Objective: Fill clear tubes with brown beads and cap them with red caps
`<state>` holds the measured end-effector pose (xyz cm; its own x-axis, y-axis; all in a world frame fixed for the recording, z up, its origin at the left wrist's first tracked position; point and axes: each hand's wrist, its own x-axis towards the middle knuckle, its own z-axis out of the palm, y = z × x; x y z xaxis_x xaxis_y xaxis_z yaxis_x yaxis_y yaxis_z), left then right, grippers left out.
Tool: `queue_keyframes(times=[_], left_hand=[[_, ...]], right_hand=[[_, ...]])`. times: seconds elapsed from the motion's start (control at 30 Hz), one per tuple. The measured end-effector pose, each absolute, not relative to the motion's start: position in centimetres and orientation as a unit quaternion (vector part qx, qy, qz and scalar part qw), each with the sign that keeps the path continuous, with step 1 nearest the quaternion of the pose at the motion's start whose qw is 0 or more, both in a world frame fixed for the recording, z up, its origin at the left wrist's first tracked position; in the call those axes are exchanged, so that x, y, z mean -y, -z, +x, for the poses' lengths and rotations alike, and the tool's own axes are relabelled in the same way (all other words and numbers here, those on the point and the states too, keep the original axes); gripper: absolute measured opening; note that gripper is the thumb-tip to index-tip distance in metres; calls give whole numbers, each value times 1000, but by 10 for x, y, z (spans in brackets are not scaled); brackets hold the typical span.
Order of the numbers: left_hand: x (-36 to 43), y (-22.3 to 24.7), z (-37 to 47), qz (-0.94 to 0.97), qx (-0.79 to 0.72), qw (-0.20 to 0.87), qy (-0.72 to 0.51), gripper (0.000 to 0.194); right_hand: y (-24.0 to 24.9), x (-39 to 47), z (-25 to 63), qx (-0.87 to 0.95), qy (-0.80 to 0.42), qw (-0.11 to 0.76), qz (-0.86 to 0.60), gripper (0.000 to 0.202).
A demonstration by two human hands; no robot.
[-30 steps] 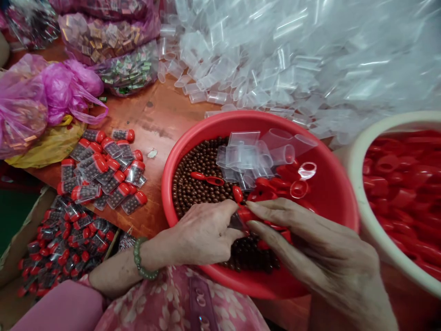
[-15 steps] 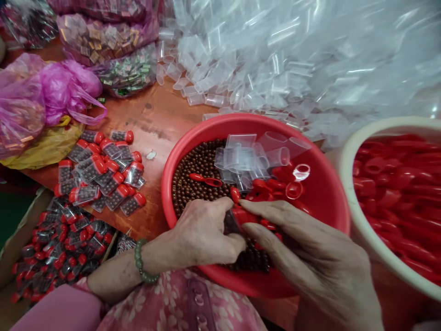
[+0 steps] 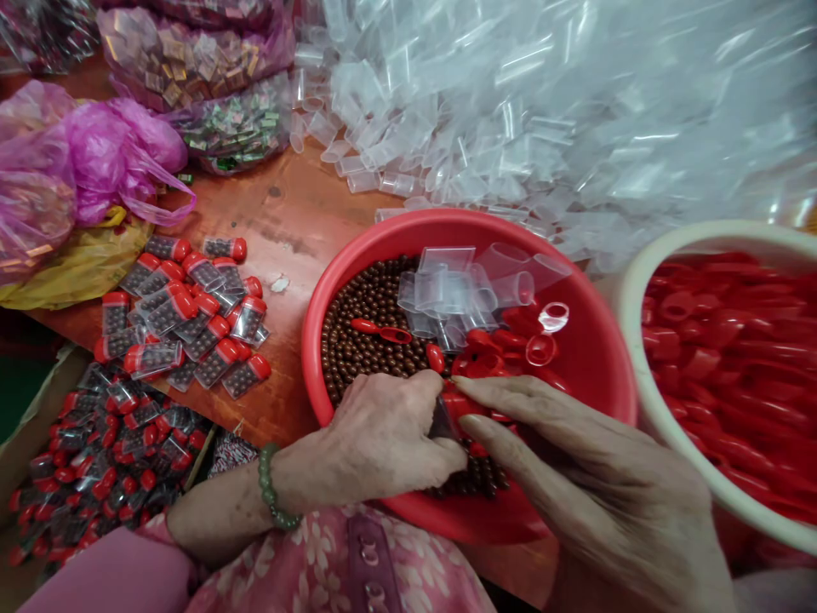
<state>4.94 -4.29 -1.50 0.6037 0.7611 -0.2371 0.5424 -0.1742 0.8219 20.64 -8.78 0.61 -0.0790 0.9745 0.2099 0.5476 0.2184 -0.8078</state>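
Over the red basin [image 3: 311,340], my left hand [image 3: 389,434] is closed around a dark-filled clear tube [image 3: 440,421], mostly hidden by the fingers. At the tube's right end, the thumb and fingers of my right hand [image 3: 600,477] pinch a red cap [image 3: 455,403]. Brown balls [image 3: 348,298] cover the basin's left side, and a small red spoon [image 3: 381,330] lies on them. Behind my hands sit empty clear tubes [image 3: 447,289], with loose red caps [image 3: 482,353] beside them.
A cream tub [image 3: 629,340] of red plastic parts stands at right. Clear tubes [image 3: 511,128] are heaped behind. Filled red-capped tubes [image 3: 204,323] lie left of the basin, with more in a box [image 3: 108,460] below. Pink bags [image 3: 121,153] stand at the far left.
Both hands have shifted slightly right together, and a little more red cap shows between them. My right thumb and fingers look slightly looser around it. The view has moved a little.
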Motion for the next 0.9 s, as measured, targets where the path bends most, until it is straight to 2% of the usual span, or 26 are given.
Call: queue_keyframes(times=[0.13,0.37,0.6,0.7,0.9], left_hand=[[42,16,51,763,-430,474,-93,26],[33,7,47,738,-396,544,-52,17],[28,3,45,737,-362,569,-47,14],[28,3,46,743,-371,555,-40,14],[34,9,49,755,-426,497,-51,28]], right_hand=[[-1,88,214,666,-321,372,-562,30],[-1,86,221,634,-404,323,-576,17],[-11,86,210,609,-426,329,-582,12],[-12,89,202,602,-399,333,-606,13],[-3,95,195,644,-282,337,-626,20]])
